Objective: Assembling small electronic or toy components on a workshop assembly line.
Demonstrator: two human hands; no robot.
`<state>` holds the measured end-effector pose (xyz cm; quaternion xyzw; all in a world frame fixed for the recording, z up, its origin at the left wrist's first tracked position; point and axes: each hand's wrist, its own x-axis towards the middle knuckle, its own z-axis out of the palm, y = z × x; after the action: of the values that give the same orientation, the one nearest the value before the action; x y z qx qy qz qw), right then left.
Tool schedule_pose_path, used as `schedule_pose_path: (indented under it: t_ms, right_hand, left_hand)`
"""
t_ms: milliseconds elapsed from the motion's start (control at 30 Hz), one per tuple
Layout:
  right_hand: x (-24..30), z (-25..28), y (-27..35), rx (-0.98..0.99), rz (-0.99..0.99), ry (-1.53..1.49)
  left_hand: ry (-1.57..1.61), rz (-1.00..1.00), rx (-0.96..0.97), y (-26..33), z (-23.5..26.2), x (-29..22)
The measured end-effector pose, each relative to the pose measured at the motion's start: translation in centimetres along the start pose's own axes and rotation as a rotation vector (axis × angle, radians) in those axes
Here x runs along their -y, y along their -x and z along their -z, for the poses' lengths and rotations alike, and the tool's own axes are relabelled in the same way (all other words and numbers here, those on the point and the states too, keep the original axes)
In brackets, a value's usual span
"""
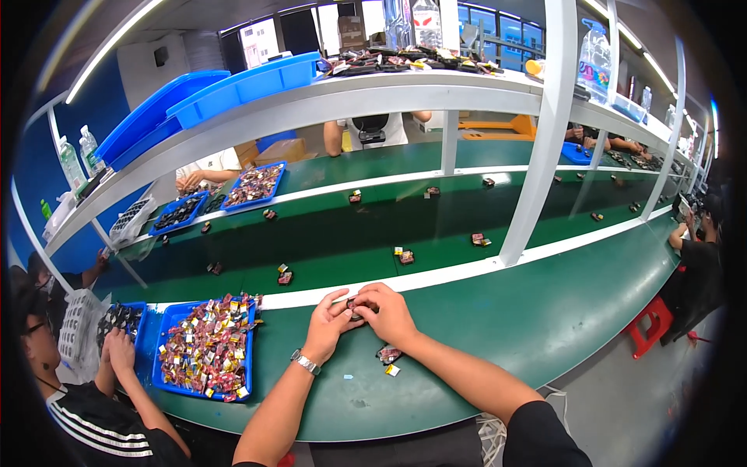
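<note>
My left hand (327, 323) and my right hand (387, 313) meet over the green bench, close to the white strip at the conveyor's edge. Between their fingers sits a small dark part (355, 310), pinched from both sides and mostly hidden. I wear a metal watch (305, 362) on my left wrist. A second small dark part with a yellow tab (388, 358) lies on the bench just under my right wrist. Left of my hands stands a blue tray (167, 381) heaped with several small red, yellow and dark parts.
A green conveyor belt (342, 241) runs past, carrying scattered small parts (405, 255). A white post (537, 156) holds a shelf with blue bins (233, 86). A person in a striped sleeve (101, 412) works at my left; others sit across. A red stool (650, 327) stands at right.
</note>
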<state>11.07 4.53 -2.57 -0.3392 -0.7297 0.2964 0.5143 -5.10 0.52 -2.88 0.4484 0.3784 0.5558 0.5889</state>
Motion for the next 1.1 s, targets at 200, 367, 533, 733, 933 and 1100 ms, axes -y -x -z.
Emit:
schedule_pose_path:
  t_ms: [200,367,533,733,933,1100]
  right_hand:
    - [-5.9,0.1,-7.6,-0.202,-0.24,0.195]
    - [-7.2,0.1,-8.9,-0.028,-0.309,0.266]
    - [-5.9,5.2,-6.7,-0.267,-0.192,0.889]
    - [-9.6,7.6,-6.9,-0.202,-0.358,0.753]
    - [-2.2,6.5,-2.8,0.219,-0.068,0.156]
    - [1.3,4.5,-0.7,0.43,0.212,0.103]
  left_hand:
    - [0.06,-0.029,-0.061,-0.9,-0.6,-0.2]
    - [0.046,-0.037,0.005,-0.9,0.3,0.2]
    - [-0.018,-0.022,-0.025,-0.4,0.6,0.1]
    - [-0.019,-0.014,-0.003,-0.8,0.1,0.0]
    - [-0.051,0.051,-0.028,-0.6,0.5,-0.3]
    - [-0.013,0.147,0.153,-0.1,1.3,-1.0]
